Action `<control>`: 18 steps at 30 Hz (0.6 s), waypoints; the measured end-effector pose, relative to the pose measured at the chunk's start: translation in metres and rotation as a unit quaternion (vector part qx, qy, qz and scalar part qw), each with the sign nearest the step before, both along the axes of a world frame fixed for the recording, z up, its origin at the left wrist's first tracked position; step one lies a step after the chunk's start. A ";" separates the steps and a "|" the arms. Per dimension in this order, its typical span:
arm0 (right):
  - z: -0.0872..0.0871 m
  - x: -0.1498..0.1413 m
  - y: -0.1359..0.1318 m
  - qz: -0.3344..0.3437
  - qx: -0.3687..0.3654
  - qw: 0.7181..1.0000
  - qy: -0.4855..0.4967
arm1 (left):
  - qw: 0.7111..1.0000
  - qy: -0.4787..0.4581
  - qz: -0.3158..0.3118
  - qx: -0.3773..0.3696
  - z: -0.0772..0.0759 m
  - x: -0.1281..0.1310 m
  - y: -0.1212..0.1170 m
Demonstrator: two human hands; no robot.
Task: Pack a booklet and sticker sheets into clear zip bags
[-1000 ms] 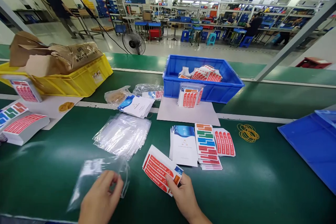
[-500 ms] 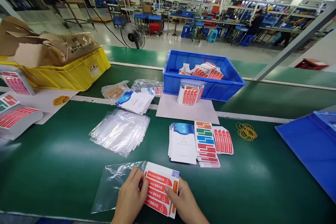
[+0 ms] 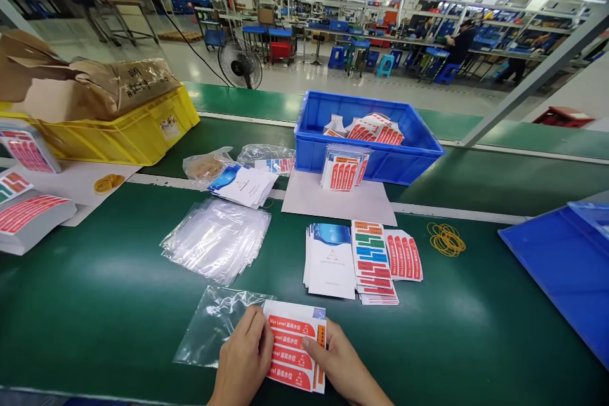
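Observation:
My right hand (image 3: 340, 361) grips a small stack of sticker sheets (image 3: 290, 347), thumb on top. The top sheet carries red "Max Level" labels, and an orange-printed sheet shows at its right edge. My left hand (image 3: 247, 352) is closed at the mouth of a clear plastic bag (image 3: 204, 330), which lies flat to the left. The sheets' left edge meets the bag's mouth under my left fingers; how far it goes inside is hidden. Beyond my hands are a pile of clear bags (image 3: 219, 238), white-and-blue booklets (image 3: 332, 266), colored sticker sheets (image 3: 371, 254) and red label sheets (image 3: 404, 255).
A blue bin (image 3: 368, 158) holds more label sheets, with filled packets (image 3: 343, 170) leaning on its front. Yellow rubber bands (image 3: 446, 240) lie right. At left stand a yellow crate (image 3: 137, 136) and a label stack (image 3: 35, 219). A blue tray (image 3: 561, 266) borders the right.
The plastic bag has shifted slightly right and swung upward at its left end. Both hands and the sheets have moved a little to the right, and the sheets lie closer to level.

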State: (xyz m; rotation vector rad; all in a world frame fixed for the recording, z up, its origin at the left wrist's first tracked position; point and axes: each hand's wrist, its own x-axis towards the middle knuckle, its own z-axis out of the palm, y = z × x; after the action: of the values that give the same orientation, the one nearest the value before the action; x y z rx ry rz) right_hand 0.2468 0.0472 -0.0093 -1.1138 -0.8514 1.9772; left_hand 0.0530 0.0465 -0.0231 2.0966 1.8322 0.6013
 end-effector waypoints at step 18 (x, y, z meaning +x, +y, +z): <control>0.019 -0.027 0.013 0.115 0.080 0.990 0.023 | 0.986 -0.150 -0.078 0.016 0.044 -0.007 0.005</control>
State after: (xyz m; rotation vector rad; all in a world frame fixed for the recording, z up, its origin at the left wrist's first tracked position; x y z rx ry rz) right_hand 0.2203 0.0605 0.0097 -0.9073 -1.1344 2.0681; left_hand 0.0459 0.0511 0.0211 2.0156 1.4895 0.8558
